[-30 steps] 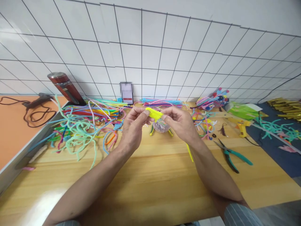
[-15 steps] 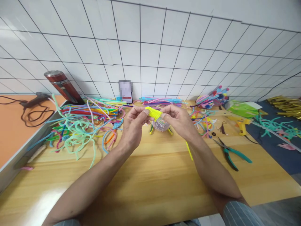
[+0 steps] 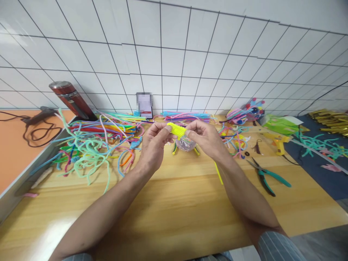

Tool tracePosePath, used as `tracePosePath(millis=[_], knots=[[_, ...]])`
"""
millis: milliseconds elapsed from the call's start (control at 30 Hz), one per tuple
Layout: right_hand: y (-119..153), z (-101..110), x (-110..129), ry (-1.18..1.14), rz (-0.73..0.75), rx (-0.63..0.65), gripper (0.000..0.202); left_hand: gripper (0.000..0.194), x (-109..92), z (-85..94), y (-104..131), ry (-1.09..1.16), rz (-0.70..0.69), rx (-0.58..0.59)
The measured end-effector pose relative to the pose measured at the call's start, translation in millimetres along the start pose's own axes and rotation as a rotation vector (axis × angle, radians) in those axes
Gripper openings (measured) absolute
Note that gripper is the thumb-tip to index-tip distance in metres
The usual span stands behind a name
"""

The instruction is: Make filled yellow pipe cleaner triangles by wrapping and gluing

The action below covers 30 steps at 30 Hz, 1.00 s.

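Note:
A small ridged piece of bright yellow pipe cleaners (image 3: 177,131) is held up above the table between my two hands. My left hand (image 3: 156,139) pinches its left end between thumb and fingers. At the other end, my right hand (image 3: 205,139) grips it the same way. Just behind and below stands a clear round ball (image 3: 186,144) with yellow-and-green legs sticking out at its sides; my hands partly hide it. A loose yellow pipe cleaner (image 3: 218,173) lies beside my right forearm.
Tangled mint-green pipe cleaners (image 3: 91,159) and coloured bundles cover the left side. A red thermos (image 3: 72,100) and a phone (image 3: 145,105) stand by the tiled wall. To the right lie pliers (image 3: 268,175), a yellow glue gun (image 3: 277,142) and a striped pipe-cleaner figure (image 3: 239,115).
The view has shifted very slightly. Both hands keep their hold on the yellow piece, which has barely moved.

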State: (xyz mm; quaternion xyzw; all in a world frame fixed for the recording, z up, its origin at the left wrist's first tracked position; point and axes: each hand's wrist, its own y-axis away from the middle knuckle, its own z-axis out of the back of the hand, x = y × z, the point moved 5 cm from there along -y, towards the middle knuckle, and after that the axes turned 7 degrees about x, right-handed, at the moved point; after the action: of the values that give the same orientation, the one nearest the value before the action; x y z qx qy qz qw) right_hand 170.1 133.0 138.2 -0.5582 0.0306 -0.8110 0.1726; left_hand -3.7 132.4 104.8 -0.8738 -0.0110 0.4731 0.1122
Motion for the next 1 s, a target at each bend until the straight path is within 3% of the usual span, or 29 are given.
tracePosePath(millis=[433,633,1000], knots=[[-1.1,0.8,-1.5,-0.022,0.015,0.017,0.014,0.025,-0.3,-0.2,1.5,-0.082,-0.081,0.034],[-1.4,-1.8,-1.7,-0.126,-0.042,0.057,0.017,0.016,-2.5,2.2,1.9,-0.111,-0.169,0.108],[-3.1,5.9,-5.4,-0.166,-0.082,0.055,0.015,0.024,-2.3,4.7,-5.6,-0.193,-0.189,0.242]])
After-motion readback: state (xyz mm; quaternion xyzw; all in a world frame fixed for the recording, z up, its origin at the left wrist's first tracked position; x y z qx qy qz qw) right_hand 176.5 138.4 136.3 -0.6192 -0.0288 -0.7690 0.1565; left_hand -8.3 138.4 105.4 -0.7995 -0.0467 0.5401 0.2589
